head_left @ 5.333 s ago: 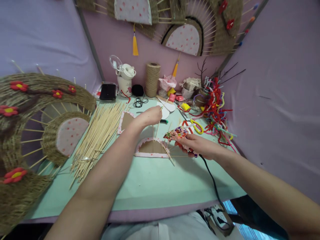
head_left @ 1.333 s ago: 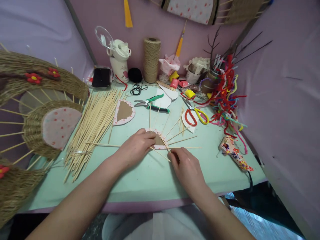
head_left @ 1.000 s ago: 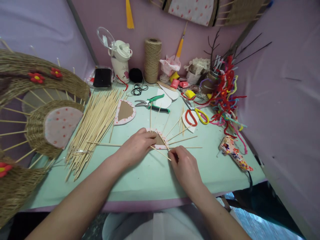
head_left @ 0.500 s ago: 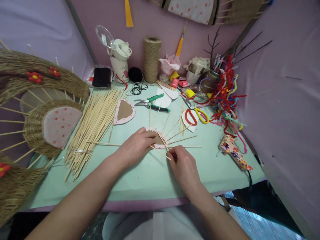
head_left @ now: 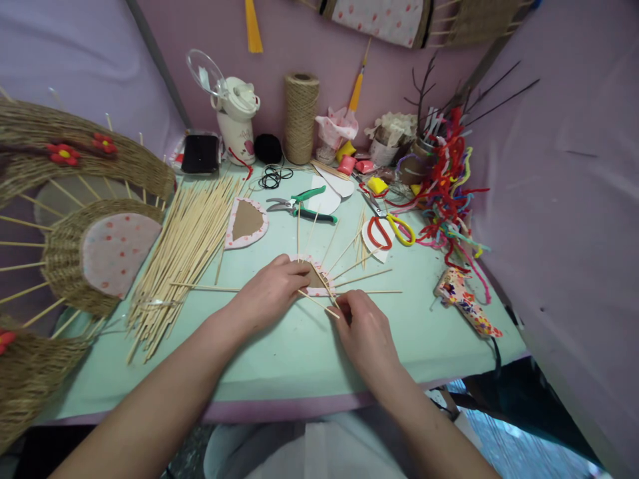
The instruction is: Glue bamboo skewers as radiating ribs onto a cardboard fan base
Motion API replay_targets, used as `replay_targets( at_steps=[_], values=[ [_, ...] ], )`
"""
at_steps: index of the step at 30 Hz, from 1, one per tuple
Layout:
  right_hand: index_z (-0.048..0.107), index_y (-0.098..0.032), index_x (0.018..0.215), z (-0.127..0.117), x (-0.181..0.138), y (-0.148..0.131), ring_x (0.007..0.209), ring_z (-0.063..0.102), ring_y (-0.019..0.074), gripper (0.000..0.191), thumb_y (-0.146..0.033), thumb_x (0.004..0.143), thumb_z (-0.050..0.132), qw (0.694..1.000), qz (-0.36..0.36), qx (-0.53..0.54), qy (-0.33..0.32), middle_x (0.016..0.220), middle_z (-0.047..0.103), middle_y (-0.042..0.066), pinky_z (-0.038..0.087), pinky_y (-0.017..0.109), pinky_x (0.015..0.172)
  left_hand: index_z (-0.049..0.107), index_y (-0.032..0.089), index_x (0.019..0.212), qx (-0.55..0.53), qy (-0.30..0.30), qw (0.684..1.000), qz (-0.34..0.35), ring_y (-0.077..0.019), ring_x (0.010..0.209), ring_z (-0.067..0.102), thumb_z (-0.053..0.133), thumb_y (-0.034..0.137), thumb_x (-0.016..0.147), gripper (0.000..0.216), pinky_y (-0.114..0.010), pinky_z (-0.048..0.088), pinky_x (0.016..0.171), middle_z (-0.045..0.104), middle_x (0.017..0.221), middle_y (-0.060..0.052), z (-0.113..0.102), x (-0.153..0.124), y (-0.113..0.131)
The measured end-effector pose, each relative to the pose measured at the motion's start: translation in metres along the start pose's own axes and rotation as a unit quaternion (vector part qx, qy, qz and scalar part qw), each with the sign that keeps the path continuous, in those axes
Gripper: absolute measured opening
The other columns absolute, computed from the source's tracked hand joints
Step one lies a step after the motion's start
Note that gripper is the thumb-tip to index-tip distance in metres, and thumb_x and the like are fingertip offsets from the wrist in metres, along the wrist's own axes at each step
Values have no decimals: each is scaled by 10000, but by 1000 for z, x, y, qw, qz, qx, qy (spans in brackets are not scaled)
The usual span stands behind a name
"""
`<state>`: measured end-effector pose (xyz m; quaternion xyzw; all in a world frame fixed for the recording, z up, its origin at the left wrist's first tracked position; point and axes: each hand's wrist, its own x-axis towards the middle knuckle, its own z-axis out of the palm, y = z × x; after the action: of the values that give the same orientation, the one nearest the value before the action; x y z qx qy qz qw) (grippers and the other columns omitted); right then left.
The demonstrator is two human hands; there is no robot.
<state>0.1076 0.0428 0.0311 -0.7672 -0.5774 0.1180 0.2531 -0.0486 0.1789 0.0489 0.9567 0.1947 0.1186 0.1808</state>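
A small cardboard piece (head_left: 316,277) with a pink-spotted fabric edge lies on the table, thin wooden sticks (head_left: 357,275) fanning out from it. My left hand (head_left: 273,285) is closed over its left side, fingers pressed onto the cardboard and hiding part of it. My right hand (head_left: 367,327) pinches the near end of a wooden stick (head_left: 325,282) that crosses the cardboard at a slant. Another stick (head_left: 319,304) slopes from under my left fingertips to my right fingers. A matching fabric-edged cardboard piece (head_left: 248,223) lies beyond my left hand.
A large pile of wooden sticks (head_left: 187,259) lies left, beside a woven twine piece (head_left: 70,259). Green-handled pruning shears (head_left: 307,205) and scissors (head_left: 387,226) lie farther back. A twine spool (head_left: 301,120) stands behind. A flower-patterned glue gun (head_left: 466,303) sits right.
The whole view has shifted slightly. Both hands, the cardboard and the sticks keep practically the same positions relative to one another.
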Motion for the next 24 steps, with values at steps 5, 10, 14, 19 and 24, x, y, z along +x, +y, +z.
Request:
replay_targets(
  at_steps=[5,10,14,19,24],
  values=[
    [587,-182,832,3,0,1,746,584,198,177,-252,950,475,999,-19,-37,4,791,621,49,403,305,695,705,184,863,-4,-12,1000,-6,-175,803,465,500,181,940,219,-324,395,757,680,1066,-46,-3,1,3],
    [570,-190,775,4,1,2,715,582,178,172,-163,918,478,999,-18,-28,11,760,619,33,394,285,677,720,191,919,-5,-9,1000,-11,-190,857,489,495,191,941,226,-335,418,780,671,1099,-65,-2,0,2],
    [541,-198,758,5,0,2,704,573,174,138,-148,884,521,1000,-16,-8,19,760,615,26,396,276,654,729,193,944,-15,5,1000,-26,-215,971,529,503,186,933,226,-350,445,831,654,1071,-83,2,-2,-1],
    [530,-205,769,7,-2,0,713,563,177,126,-129,869,526,999,-30,-2,23,767,607,21,396,278,657,720,202,984,-32,11,999,-35,-221,1021,544,514,174,924,216,-364,460,871,650,1069,-80,3,-1,0],
    [513,-208,769,9,-7,-3,711,550,177,132,-145,881,545,998,-50,8,31,759,590,14,395,279,651,672,168,920,-42,1,998,-53,-224,996,546,509,198,928,166,-380,467,868,650,1038,-83,0,0,2]
  ],
)
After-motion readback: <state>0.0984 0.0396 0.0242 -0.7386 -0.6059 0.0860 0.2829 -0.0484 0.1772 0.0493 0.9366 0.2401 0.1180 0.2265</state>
